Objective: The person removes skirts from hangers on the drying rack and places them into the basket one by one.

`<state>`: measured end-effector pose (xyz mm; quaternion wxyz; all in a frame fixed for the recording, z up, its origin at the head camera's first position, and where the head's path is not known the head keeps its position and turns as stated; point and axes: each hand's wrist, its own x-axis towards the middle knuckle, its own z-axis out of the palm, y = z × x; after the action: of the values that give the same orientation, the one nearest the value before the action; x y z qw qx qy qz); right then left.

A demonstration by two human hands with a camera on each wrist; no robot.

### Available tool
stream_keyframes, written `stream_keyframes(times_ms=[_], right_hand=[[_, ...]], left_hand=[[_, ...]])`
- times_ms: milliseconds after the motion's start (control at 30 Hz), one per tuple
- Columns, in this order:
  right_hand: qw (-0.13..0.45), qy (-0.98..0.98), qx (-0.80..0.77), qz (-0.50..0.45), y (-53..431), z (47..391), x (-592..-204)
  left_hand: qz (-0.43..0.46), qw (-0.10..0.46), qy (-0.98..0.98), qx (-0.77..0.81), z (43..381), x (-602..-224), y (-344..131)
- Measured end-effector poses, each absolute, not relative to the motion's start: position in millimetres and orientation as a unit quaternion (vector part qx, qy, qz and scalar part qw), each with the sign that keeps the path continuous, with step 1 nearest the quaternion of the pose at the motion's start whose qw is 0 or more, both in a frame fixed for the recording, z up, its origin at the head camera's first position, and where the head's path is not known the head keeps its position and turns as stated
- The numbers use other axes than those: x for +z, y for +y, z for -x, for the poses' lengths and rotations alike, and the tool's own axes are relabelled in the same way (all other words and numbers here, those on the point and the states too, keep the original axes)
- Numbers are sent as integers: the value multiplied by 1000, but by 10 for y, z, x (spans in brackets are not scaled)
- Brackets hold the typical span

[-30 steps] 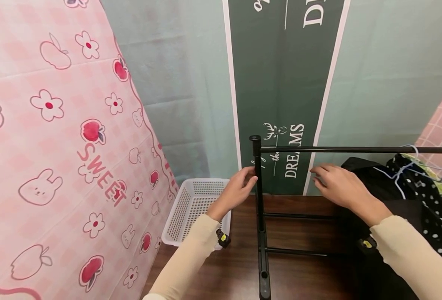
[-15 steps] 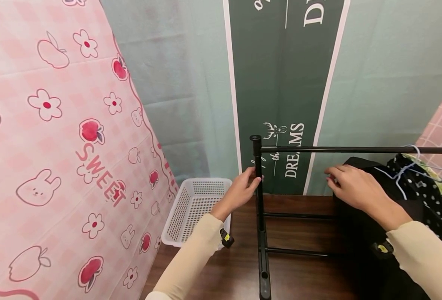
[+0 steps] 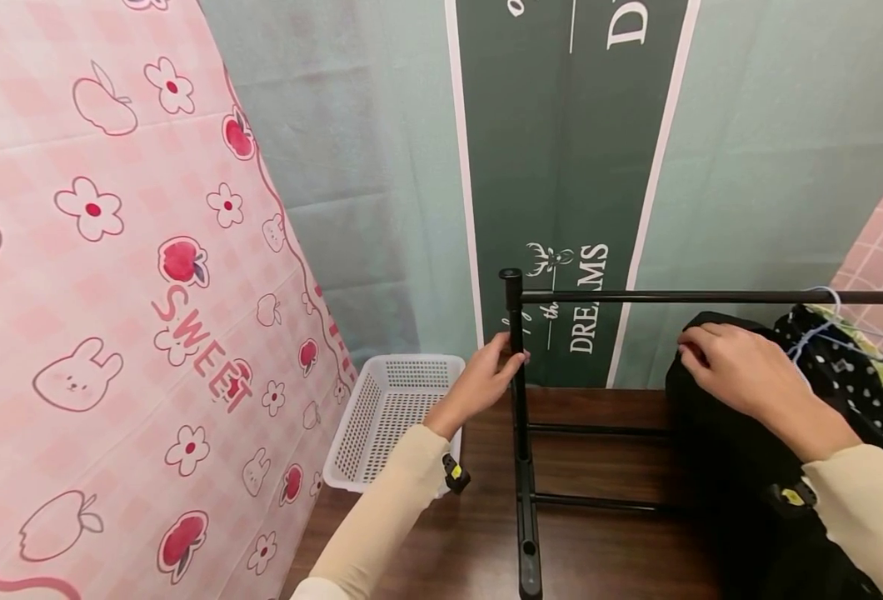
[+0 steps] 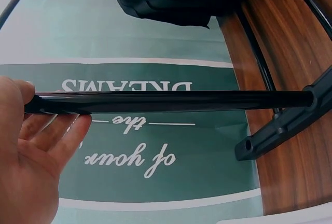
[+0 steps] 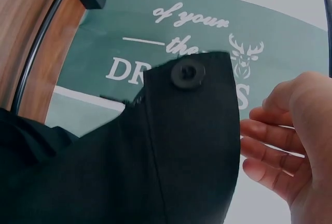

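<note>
My left hand holds the upright post of a black clothes rack below its top corner. In the left wrist view, the thumb lies on one side of the post and the fingers on the other. My right hand hovers by a black garment hanging at the right. The right wrist view has the loosely bent fingers beside the edge of the garment, with nothing seen between them. Whether they touch the cloth I cannot tell. A dark button sits near the garment's top corner.
The rack's top rail runs rightward to pale blue hangers bearing a black polka-dot garment. Two lower bars cross above the brown wood-look floor. A white perforated basket stands left of the post. Printed cloths cover the walls.
My right hand has moved right along the rack, from beside the black garment to in front of it. The left hand has closed in slightly on the post.
</note>
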<state>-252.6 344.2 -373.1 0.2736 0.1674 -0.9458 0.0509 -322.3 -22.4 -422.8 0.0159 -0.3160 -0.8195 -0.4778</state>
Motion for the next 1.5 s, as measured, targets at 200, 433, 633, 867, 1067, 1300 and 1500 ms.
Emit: stream_keyframes(times_ms=[200,433,633,867,1067,1300,1500], right_hand=[[279,-948,52,-143,3571,2482,-3684],[261,-956,47,-123,3695,2427,-3662],[228,-969,38,-83,3774,2388,-3635],[212,-975,29,-62,3850,2343,-3624],[235,-970,45,-41,3946,2273,-3644],[289,-955,59,-30,4089,2220,-3682],[261,-964,53,2,4140,2184,-3681]], left_hand=[[320,20,-819,-475,3247,-4233,-211],[323,24,-818,-475,3269,-4258,-199],[323,28,-818,-475,3268,-4271,-194],[323,27,-816,-479,3259,-4257,-198],[323,28,-820,-472,3260,-4247,-201],[324,27,-820,-471,3252,-4246,-199],[324,29,-820,-471,3250,-4250,-194]])
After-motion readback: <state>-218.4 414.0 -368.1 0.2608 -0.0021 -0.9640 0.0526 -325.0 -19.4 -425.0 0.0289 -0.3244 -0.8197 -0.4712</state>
